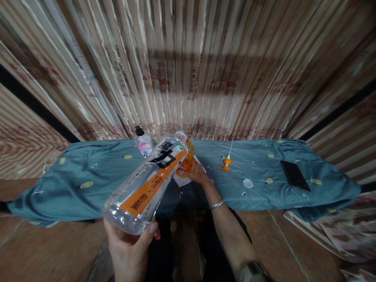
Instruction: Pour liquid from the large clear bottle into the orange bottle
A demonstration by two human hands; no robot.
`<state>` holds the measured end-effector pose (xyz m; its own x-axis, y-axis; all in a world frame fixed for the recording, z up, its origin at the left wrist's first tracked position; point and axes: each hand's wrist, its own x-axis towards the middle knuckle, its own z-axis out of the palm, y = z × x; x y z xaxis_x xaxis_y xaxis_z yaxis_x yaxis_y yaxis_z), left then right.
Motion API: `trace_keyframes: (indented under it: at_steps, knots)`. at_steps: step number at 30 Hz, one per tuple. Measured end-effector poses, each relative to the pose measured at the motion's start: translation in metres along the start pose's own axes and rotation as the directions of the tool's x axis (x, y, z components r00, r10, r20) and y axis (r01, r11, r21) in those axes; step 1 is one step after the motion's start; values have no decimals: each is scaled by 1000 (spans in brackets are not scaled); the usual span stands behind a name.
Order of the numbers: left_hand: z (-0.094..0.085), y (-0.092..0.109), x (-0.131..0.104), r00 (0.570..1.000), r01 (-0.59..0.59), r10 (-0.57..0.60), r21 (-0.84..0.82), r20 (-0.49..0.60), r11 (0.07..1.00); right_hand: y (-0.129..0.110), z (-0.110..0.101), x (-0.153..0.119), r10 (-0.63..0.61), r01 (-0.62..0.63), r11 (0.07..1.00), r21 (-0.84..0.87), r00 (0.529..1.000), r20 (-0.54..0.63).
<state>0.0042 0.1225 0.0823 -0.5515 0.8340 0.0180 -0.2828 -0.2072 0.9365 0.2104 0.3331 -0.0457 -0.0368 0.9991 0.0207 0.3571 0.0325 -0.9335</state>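
Observation:
My left hand [129, 246] grips the base of a large clear plastic bottle [143, 184] with an orange and black label. The bottle is tilted, its neck pointing away from me and up to the right. Its mouth end meets or overlaps the top of a smaller orange bottle [190, 150]; whether they touch I cannot tell. My right hand [197, 172] is closed around that orange bottle, which stands over a white paper [182, 181]. To the right lies an orange pump head [226, 163] with a white dip tube.
A teal patterned cloth [111, 201] covers the table. At the back left stands a clear bottle with a black pump [143, 143]. A white round cap [248, 183] and a dark phone [295, 175] lie on the right. Pleated curtains [188, 78] hang behind.

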Motion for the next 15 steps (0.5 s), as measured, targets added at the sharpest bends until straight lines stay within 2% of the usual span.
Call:
trace_keyframes:
  at_steps: [8, 12, 15]
  knots:
    - [0, -1, 2, 999, -25, 25, -8, 33, 1000, 5, 3, 2, -12, 12, 1000, 12, 1000, -15]
    - [-1, -1, 4, 1000, -26, 27, -25, 12, 999, 9, 2, 3, -8, 8, 1000, 16, 1000, 2]
    - [-6, -4, 10, 995, -65, 66, -15, 78, 998, 11, 2, 2, -57, 56, 998, -4, 998, -11]
